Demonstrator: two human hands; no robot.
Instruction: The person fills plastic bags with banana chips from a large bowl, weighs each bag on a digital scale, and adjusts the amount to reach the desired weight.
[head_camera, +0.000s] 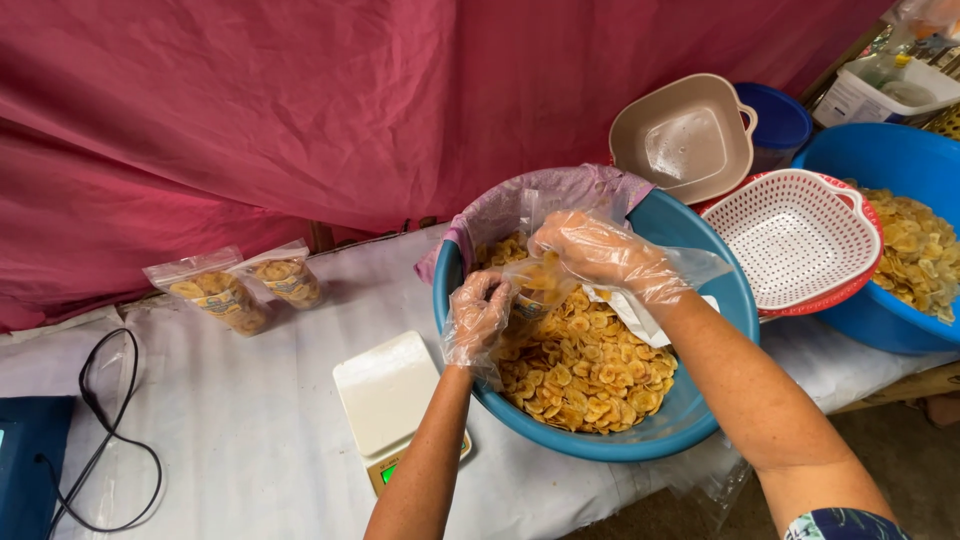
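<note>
A small clear plastic pouch (532, 290) is gripped by the gloved left hand (478, 312) while yellow banana chips (590, 365) are pinched into it by the right hand (598, 250), above a round blue plastic basin (690, 410); filling seems underway, so steady holding is needed.

- A table (250, 440) covered with a white sheet.
- A white kitchen scale (392, 400) lies near its front edge.
- Right of the scale: a blue basin (700, 400).
- Behind-left of the scale: two filled chip bags (240, 288).
- Far left of the scale: a black cable (105, 440).
</note>
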